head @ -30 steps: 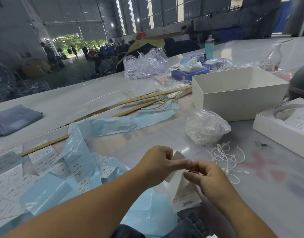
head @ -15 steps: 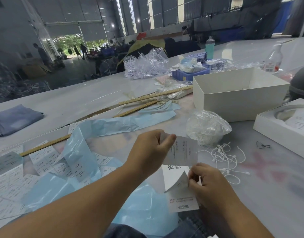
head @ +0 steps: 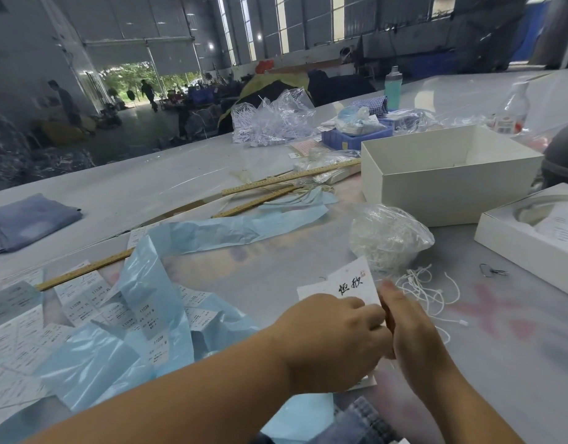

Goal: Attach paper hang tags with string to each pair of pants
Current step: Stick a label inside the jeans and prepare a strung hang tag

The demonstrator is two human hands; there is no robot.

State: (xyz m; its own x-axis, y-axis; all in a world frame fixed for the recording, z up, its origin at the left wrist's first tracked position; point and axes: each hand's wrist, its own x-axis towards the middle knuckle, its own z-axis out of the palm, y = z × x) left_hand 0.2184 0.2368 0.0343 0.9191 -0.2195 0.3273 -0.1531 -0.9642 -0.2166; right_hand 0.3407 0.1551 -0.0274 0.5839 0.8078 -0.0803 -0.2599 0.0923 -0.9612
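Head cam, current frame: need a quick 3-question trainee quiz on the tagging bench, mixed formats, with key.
1. True or false: both hands hold the white hang tag.
2. Multiple choice: the loose white strings lie
A) inside the open white box
B) on the table just right of the hands
C) on the folded jeans far left
3. Fill in: the clear bag of strings sits in front of the open white ____.

Key: 1 true: left hand and right hand both grip it. 2 B. 3 box.
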